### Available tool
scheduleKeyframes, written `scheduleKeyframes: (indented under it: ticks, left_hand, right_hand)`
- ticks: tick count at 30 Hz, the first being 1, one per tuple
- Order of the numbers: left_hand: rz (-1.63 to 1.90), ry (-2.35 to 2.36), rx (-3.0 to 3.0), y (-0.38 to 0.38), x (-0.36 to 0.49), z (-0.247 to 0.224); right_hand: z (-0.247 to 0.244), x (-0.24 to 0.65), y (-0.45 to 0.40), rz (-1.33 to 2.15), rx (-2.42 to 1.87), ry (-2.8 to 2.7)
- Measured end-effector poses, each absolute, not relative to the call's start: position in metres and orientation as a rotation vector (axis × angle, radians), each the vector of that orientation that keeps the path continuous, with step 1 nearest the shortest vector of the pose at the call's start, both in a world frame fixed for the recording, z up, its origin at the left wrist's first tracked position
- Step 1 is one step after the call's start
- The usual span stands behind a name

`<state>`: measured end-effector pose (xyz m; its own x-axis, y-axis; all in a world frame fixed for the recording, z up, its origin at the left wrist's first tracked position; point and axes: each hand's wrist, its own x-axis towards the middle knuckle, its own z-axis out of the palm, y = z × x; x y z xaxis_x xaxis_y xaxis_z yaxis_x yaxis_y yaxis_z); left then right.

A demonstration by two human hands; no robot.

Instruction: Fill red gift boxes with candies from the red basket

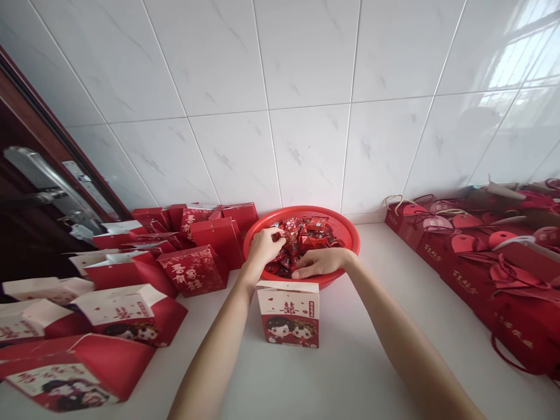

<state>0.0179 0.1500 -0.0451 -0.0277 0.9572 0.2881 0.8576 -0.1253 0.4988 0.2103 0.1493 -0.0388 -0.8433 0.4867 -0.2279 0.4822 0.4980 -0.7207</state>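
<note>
A round red basket [355, 240] stands against the tiled wall, holding many red-wrapped candies [315, 224]. Over its left part is my left hand [265, 247], fingers curled together at the candies; what is between them is too small to make out. My right hand [321, 262] reaches over the basket's front rim, fingers apart and resting on the candies, their tips partly hidden among the wrappers. Just in front of the basket, between my forearms, a cream and red box [289, 315] with two cartoon faces stands upright on the white surface.
Many red and cream boxes [195, 271] crowd the left side, several with raised flaps. Along the right stand rows of dark red boxes [466, 286] with ribbons and cord handles. A dark door [26, 233] with a metal handle is at the far left.
</note>
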Motion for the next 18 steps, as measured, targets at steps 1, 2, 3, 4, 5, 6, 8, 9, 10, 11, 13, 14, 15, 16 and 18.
scheduleKeyframes:
  ticks: [1, 2, 3, 4, 5, 6, 8, 9, 10, 11, 13, 14, 15, 16, 18]
  left_hand:
    - [0.865, 1.951, 2.056, 0.1503, 0.0178, -0.0454]
    - [0.868, 1.949, 2.047, 0.1505, 0.0178, -0.0456]
    - [0.869, 1.946, 2.039, 0.1509, 0.0177, -0.0459]
    - [0.873, 1.945, 2.031, 0.1512, 0.0176, -0.0461]
    - [0.884, 1.941, 2.022, 0.1517, 0.0173, -0.0463]
    - [0.902, 1.929, 2.012, 0.1522, 0.0169, -0.0467]
    - [0.95, 1.867, 1.98, 0.1534, 0.0157, -0.048]
    - [0.978, 1.819, 1.955, 0.1541, 0.015, -0.0489]
    - [1.004, 1.768, 1.93, 0.1546, 0.0142, -0.0498]
    - [1.025, 1.72, 1.909, 0.1551, 0.0135, -0.0508]
    - [1.065, 1.652, 1.882, 0.1554, 0.0123, -0.0522]
    - [1.087, 1.636, 1.871, 0.1554, 0.0118, -0.0526]
    - [1.111, 1.629, 1.861, 0.1551, 0.0115, -0.0527]
    - [1.136, 1.627, 1.847, 0.1547, 0.0112, -0.0526]
    - [1.184, 1.626, 1.816, 0.1539, 0.0108, -0.0518]
  right_hand:
    - [-0.0382, 0.2107, 0.1494, 1.281, -0.849, -2.724]
    - [-0.0377, 0.2112, 0.1496, 1.26, -0.825, -2.727]
    - [-0.0372, 0.2117, 0.1497, 1.247, -0.806, -2.719]
    - [-0.0367, 0.2122, 0.1498, 1.247, -0.796, -2.7]
    - [-0.0362, 0.2127, 0.1498, 1.252, -0.794, -2.672]
    - [-0.0357, 0.2132, 0.1496, 1.255, -0.798, -2.639]
    - [-0.0354, 0.2138, 0.1491, 1.263, -0.831, -2.557]
    - [-0.0355, 0.2141, 0.1487, 1.285, -0.87, -2.498]
    - [-0.0359, 0.2144, 0.1484, 1.316, -0.924, -2.424]
    - [-0.0365, 0.2146, 0.1481, 1.353, -0.985, -2.338]
    - [-0.0382, 0.215, 0.1477, 1.406, -1.098, -2.18]
    - [-0.0391, 0.2152, 0.1477, 1.41, -1.137, -2.13]
    - [-0.04, 0.2153, 0.1479, 1.405, -1.163, -2.101]
    - [-0.0408, 0.2155, 0.1483, 1.405, -1.181, -2.084]
    - [-0.0418, 0.216, 0.1496, 1.398, -1.209, -2.055]
